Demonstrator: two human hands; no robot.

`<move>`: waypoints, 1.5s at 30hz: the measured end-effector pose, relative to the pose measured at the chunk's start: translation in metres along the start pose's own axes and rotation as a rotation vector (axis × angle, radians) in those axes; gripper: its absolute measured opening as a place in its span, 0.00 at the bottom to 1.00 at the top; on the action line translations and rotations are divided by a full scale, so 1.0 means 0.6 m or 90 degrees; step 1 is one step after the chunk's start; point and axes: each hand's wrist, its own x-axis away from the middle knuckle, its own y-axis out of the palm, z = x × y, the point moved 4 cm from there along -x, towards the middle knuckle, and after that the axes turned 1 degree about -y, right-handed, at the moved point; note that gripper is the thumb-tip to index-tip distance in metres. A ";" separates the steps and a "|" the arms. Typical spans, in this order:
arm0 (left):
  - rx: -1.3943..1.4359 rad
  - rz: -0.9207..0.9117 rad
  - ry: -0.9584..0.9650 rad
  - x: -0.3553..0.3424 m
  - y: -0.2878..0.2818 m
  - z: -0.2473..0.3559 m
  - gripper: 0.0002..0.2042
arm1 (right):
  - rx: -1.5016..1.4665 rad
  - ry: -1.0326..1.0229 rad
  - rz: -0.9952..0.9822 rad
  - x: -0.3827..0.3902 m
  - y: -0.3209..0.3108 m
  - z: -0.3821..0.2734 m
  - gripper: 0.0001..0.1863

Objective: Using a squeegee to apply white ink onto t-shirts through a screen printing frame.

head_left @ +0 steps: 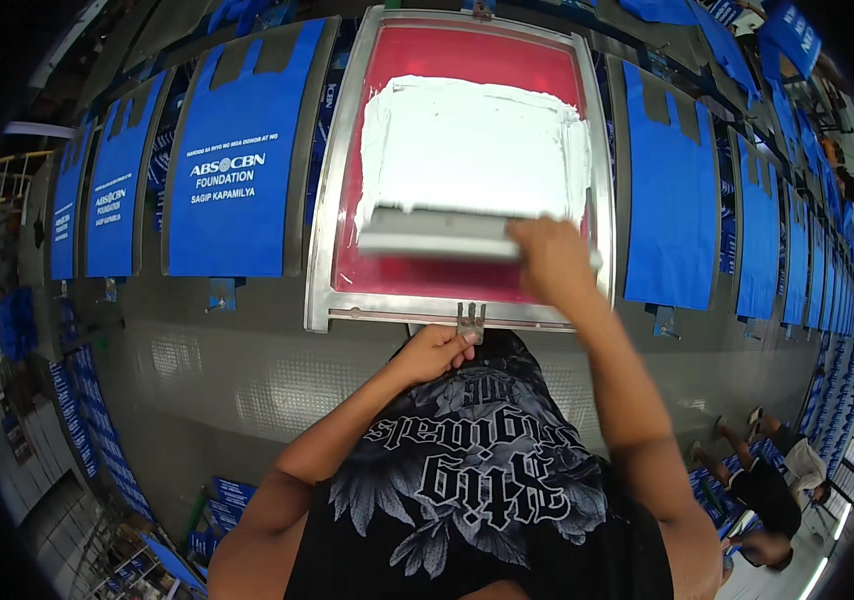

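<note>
A metal-framed printing screen with red mesh lies in front of me. White ink covers much of the mesh in a rough square. My right hand is wrapped round the right end of a long squeegee, which lies across the screen at the lower edge of the ink and looks smeared by motion. At the middle of the frame's near edge, my left hand closes with thumb and fingers on a small metal bracket. What lies under the screen is hidden.
Printed blue bags lie on boards to the left. Plain blue bags line the right side in a row. Small clamps stick out at the boards' near ends. Behind me at the lower right, other people are on the floor.
</note>
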 end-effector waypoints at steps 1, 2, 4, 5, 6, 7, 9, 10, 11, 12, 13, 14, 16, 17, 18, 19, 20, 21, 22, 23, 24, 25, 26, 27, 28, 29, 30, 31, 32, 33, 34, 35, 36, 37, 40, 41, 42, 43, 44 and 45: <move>0.007 0.008 -0.024 -0.003 0.000 -0.004 0.21 | -0.016 -0.019 0.066 0.040 0.018 -0.013 0.20; 0.003 0.020 -0.020 -0.009 -0.001 -0.011 0.21 | -0.033 -0.011 0.063 0.059 0.023 -0.025 0.20; -0.052 0.059 -0.035 -0.022 -0.004 -0.029 0.21 | -0.072 0.004 0.054 0.067 0.034 -0.020 0.21; -0.099 0.103 -0.051 -0.033 -0.010 -0.041 0.22 | -0.075 -0.006 0.060 0.059 0.028 -0.008 0.21; -0.128 0.116 -0.047 -0.040 -0.015 -0.058 0.23 | -0.064 -0.005 0.080 0.051 0.017 0.006 0.20; -0.123 0.134 -0.047 -0.042 -0.016 -0.065 0.23 | -0.056 -0.008 0.098 0.043 0.013 0.019 0.18; -0.195 0.163 -0.114 -0.039 -0.022 -0.068 0.25 | -0.039 0.037 0.037 0.040 0.011 0.076 0.22; -0.181 0.189 -0.115 -0.033 -0.021 -0.070 0.27 | -0.020 0.055 0.012 0.038 0.003 0.102 0.22; -0.168 0.224 -0.119 -0.027 -0.021 -0.065 0.27 | -0.084 0.084 -0.015 0.037 0.001 0.127 0.20; -0.263 0.199 -0.132 -0.026 -0.021 -0.052 0.27 | -0.115 0.113 -0.038 0.036 0.013 0.158 0.17; -0.360 0.172 -0.147 -0.025 -0.026 -0.033 0.29 | -0.226 0.124 -0.047 0.035 0.046 0.202 0.24; -0.523 0.180 -0.104 -0.023 -0.032 0.000 0.30 | -0.395 0.152 -0.008 0.037 0.088 0.250 0.24; -0.512 0.353 -0.067 0.003 -0.064 0.077 0.28 | -0.672 0.212 -0.025 0.023 0.085 0.244 0.21; -0.408 0.465 -0.003 0.014 -0.103 0.101 0.26 | -0.704 0.209 0.037 0.016 0.088 0.247 0.19; -0.326 0.622 0.096 0.025 -0.146 0.116 0.24 | -0.693 0.220 0.039 0.007 0.101 0.259 0.19; -0.373 0.714 0.105 0.035 -0.193 0.131 0.23 | -0.695 0.213 0.036 -0.003 0.103 0.255 0.19; -0.422 0.802 0.114 0.045 -0.237 0.142 0.23 | -0.744 0.236 0.032 -0.009 0.109 0.253 0.19; -0.435 0.844 0.082 0.037 -0.295 0.095 0.22 | -0.797 0.255 0.028 -0.017 0.113 0.242 0.19; -0.449 0.883 0.050 0.028 -0.342 0.047 0.22 | -0.823 0.263 0.014 -0.026 0.123 0.231 0.19; -0.446 0.870 0.057 0.012 -0.341 0.052 0.22 | -0.815 0.275 0.022 -0.024 0.122 0.244 0.19; -0.306 0.796 0.103 -0.006 -0.340 0.054 0.22 | -0.832 0.276 0.046 -0.021 0.120 0.255 0.19; -0.171 0.717 0.142 -0.016 -0.332 0.065 0.22 | -0.853 0.276 0.069 -0.017 0.114 0.265 0.20; -0.152 0.706 0.160 -0.003 -0.310 0.079 0.20 | -0.847 0.294 0.050 -0.008 0.101 0.279 0.20; -0.151 0.704 0.157 0.012 -0.279 0.092 0.20 | -0.865 0.297 0.041 0.006 0.076 0.280 0.19; -0.140 0.677 0.172 0.015 -0.243 0.113 0.20 | -0.859 0.295 0.058 0.030 0.065 0.300 0.19; -0.123 0.664 0.185 0.013 -0.203 0.115 0.20 | -0.853 0.281 0.063 0.054 0.058 0.331 0.19; -0.135 0.678 0.197 -0.015 -0.176 0.085 0.20 | -0.839 0.289 0.075 0.086 0.047 0.366 0.19; -0.150 0.696 0.210 -0.042 -0.150 0.062 0.20 | -0.828 0.292 0.086 0.114 0.032 0.398 0.19; -0.127 0.668 0.219 -0.078 -0.106 0.077 0.21 | -0.804 0.307 0.094 0.148 0.020 0.445 0.20; -0.099 0.643 0.221 -0.109 -0.053 0.093 0.22 | -0.779 0.321 0.094 0.185 0.009 0.492 0.21; -0.106 0.616 0.253 -0.135 -0.012 0.110 0.22 | -0.763 0.343 0.115 0.217 -0.001 0.530 0.21; -0.105 0.596 0.281 -0.158 0.035 0.118 0.23 | -0.745 0.360 0.126 0.251 -0.013 0.570 0.22; -0.075 0.577 0.304 -0.189 0.074 0.119 0.23 | -0.737 0.365 0.146 0.284 -0.024 0.611 0.22; -0.046 0.559 0.329 -0.221 0.112 0.124 0.23 | -0.730 0.368 0.167 0.317 -0.037 0.651 0.23; -0.079 0.541 0.312 -0.275 0.235 0.164 0.24 | -0.691 0.431 0.200 0.414 -0.074 0.758 0.22; -0.074 0.528 0.282 -0.285 0.264 0.168 0.24 | -0.680 0.434 0.212 0.434 -0.090 0.777 0.22; -0.070 0.534 0.275 -0.289 0.281 0.173 0.24 | -0.679 0.433 0.204 0.441 -0.094 0.801 0.23; -0.041 0.507 0.275 -0.294 0.297 0.177 0.23 | -0.676 0.432 0.197 0.441 -0.104 0.812 0.23; -0.011 0.482 0.275 -0.295 0.307 0.178 0.22 | -0.676 0.429 0.188 0.440 -0.110 0.818 0.23; -0.007 0.490 0.271 -0.291 0.310 0.172 0.22 | -0.678 0.420 0.176 0.436 -0.114 0.820 0.24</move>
